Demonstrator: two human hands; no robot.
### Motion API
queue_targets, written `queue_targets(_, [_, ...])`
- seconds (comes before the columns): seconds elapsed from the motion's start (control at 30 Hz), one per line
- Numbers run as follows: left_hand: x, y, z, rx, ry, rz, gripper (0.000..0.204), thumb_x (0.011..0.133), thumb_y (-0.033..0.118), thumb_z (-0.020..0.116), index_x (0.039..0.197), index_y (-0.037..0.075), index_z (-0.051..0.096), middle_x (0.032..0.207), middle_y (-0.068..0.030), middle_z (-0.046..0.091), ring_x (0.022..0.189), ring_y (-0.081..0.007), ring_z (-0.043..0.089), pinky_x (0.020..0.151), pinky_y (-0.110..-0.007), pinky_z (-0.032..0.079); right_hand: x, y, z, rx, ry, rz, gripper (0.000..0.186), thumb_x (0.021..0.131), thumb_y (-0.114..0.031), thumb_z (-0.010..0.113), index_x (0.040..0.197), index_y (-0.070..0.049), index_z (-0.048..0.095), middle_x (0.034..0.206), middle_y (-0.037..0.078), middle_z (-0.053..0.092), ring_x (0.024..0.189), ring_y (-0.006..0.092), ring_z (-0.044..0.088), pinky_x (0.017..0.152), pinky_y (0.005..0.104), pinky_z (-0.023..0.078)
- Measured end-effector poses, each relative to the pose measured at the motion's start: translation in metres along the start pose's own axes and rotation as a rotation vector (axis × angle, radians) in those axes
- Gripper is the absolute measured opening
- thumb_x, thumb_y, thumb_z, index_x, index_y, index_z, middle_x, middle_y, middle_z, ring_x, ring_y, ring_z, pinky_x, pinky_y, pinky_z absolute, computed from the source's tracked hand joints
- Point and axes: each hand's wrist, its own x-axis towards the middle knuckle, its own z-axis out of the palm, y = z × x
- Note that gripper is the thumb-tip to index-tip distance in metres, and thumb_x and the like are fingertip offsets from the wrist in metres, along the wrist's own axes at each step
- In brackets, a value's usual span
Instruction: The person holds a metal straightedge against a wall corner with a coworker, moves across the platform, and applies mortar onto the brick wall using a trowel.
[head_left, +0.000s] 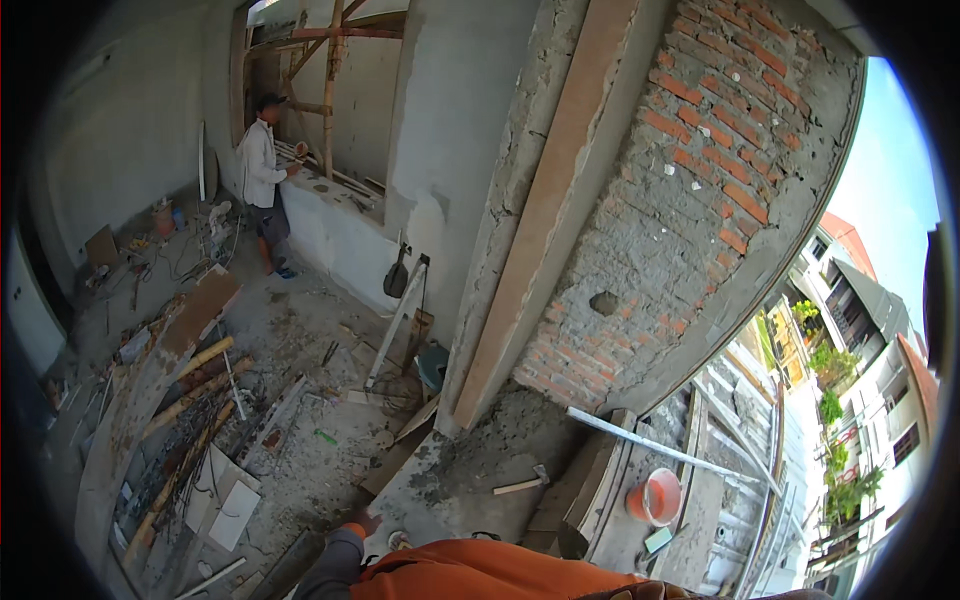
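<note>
My left hand (pixel 369 523) shows only in small part at the lower edge, beyond a grey sleeve (pixel 336 562) with an orange cuff. Its fingers are too small and hidden to read, and I cannot tell whether it holds anything. Just right of it lies a small pale round object (pixel 399 540), its kind unclear. My orange top (pixel 480 570) fills the bottom middle. My right hand is out of view. Ahead, a hammer (pixel 521 483) with a wooden handle rests on the grey ledge below a partly plastered brick wall (pixel 690 180).
An orange bucket (pixel 650 500) and a light green block (pixel 658 541) stand on planks at right, near a long metal straightedge (pixel 660 448). Bamboo poles and boards (pixel 190 390) litter the left floor. Another person (pixel 262 180) stands at the window opening.
</note>
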Motion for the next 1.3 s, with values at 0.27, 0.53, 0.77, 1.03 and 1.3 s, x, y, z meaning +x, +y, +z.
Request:
queue_targets(0.27, [-0.021,0.048,-0.008,0.277,-0.058,0.169,0.066,0.081,0.046,0.064,0.128,0.001,0.051,0.122,-0.0214,0.058,0.113,-0.0342,0.055,0.096,-0.04,0.043,0.011,0.033,0.117,0.133,-0.088,0.021,0.079,0.059,-0.061,0.073,0.106,0.001,0.066,0.111,0.021,0.064,0.107,0.0311,0.061,0.09,0.0398,0.049])
queue_targets(0.53, [-0.012,0.104,-0.045,0.238,-0.175,0.248,0.067,0.085,0.044,0.059,0.133,-0.001,0.045,0.133,-0.0222,0.049,0.121,-0.035,0.049,0.101,-0.041,0.039,-0.039,0.073,0.165,0.28,-0.128,0.222,0.068,0.059,-0.045,0.073,0.105,0.005,0.064,0.115,0.02,0.063,0.109,0.0292,0.06,0.091,0.0364,0.049])
queue_targets(0.77, [-0.014,0.278,-0.145,0.168,0.151,0.624,0.074,0.085,0.043,0.061,0.138,-0.002,0.036,0.14,-0.0253,0.037,0.13,-0.036,0.037,0.107,-0.04,0.032,-0.054,0.088,0.178,0.354,-0.016,0.329,0.067,0.061,-0.045,0.071,0.105,0.005,0.064,0.113,0.021,0.063,0.11,0.0301,0.059,0.091,0.0366,0.048])
queue_targets(1.03, [-0.111,0.569,-0.319,-0.123,0.759,1.435,0.101,0.077,0.047,0.071,0.144,-0.003,0.014,0.148,-0.0312,0.012,0.138,-0.0427,0.014,0.112,-0.048,0.02,-0.064,0.036,0.129,0.344,0.028,0.203,0.066,0.066,-0.048,0.067,0.105,0.004,0.064,0.112,0.022,0.063,0.109,0.0323,0.059,0.091,0.0388,0.048])
queue_targets(1.3, [-0.171,0.709,-0.372,0.28,1.885,0.89,0.09,0.084,0.044,0.061,0.147,0.002,0.012,0.151,-0.0249,0.013,0.138,-0.0405,0.019,0.112,-0.047,0.021,-0.08,-0.01,0.083,0.393,0.092,0.042,0.065,0.07,-0.051,0.064,0.104,0.004,0.064,0.11,0.024,0.063,0.108,0.0345,0.059,0.09,0.041,0.047])
